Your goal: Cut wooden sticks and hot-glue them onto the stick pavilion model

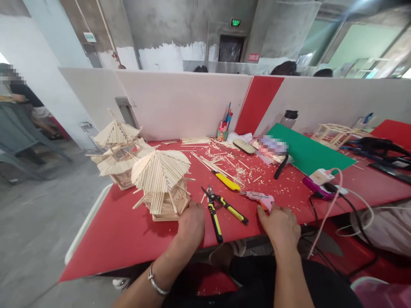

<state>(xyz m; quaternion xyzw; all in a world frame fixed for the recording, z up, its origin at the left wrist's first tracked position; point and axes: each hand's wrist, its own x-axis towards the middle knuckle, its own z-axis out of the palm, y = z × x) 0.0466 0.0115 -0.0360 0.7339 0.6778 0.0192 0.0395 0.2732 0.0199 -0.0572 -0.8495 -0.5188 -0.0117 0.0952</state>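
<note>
A small pavilion model (160, 179) of pale wooden sticks stands upright at the front left of the red table. My left hand (192, 224) is closed at its lower right corner, with the fingertips partly hidden. To the right, my right hand (281, 224) is closed around the handle of a pink glue gun (259, 198), whose nozzle points left. Black-and-yellow pliers (218, 209) lie with handles spread between my hands. Just behind them rests a yellow utility knife (227, 181). Another stick pavilion (117, 149) with stacked roofs stands behind the first.
Loose sticks and cut bits (224, 160) litter the table's middle. A pen cup (222, 131) stands by the white partition (186, 102). To the right are a green board (314, 149), a purple power strip (316, 189) with trailing cables, and a stick frame (334, 134).
</note>
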